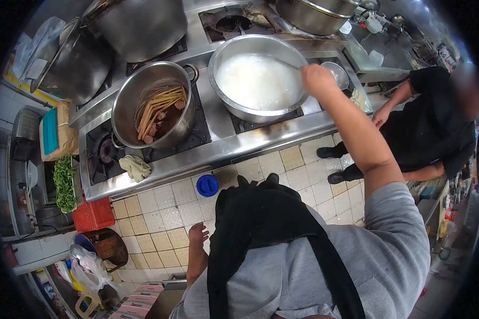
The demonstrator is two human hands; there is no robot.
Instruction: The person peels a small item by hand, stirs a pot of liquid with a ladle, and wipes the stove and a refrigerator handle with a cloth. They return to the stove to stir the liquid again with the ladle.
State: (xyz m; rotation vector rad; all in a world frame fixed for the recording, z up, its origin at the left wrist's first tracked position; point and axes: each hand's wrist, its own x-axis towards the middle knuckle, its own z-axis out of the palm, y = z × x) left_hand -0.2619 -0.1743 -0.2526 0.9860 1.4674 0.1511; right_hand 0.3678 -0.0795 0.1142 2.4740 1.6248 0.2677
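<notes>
A wide steel bowl (214,82) of milky white liquid sits on the stove. At its right rim my right hand (319,81) is closed around the handle of a utensil (287,63), whose far end is in the liquid. My left hand (198,234) hangs low over the tiled floor, fingers apart, touching nothing. Left of the bowl stands a deep steel pot (125,91) holding brown liquid, long yellowish sticks (158,106) and brown chunks. A round metal ladle or strainer (336,75) lies just beyond my right hand.
Large pots (143,32) stand behind. A cloth (134,168) lies on the stove's front edge (197,158). A blue round object (207,185) and a red crate (93,214) are on the floor. Another person (426,117) in black stands at the right, near the stove.
</notes>
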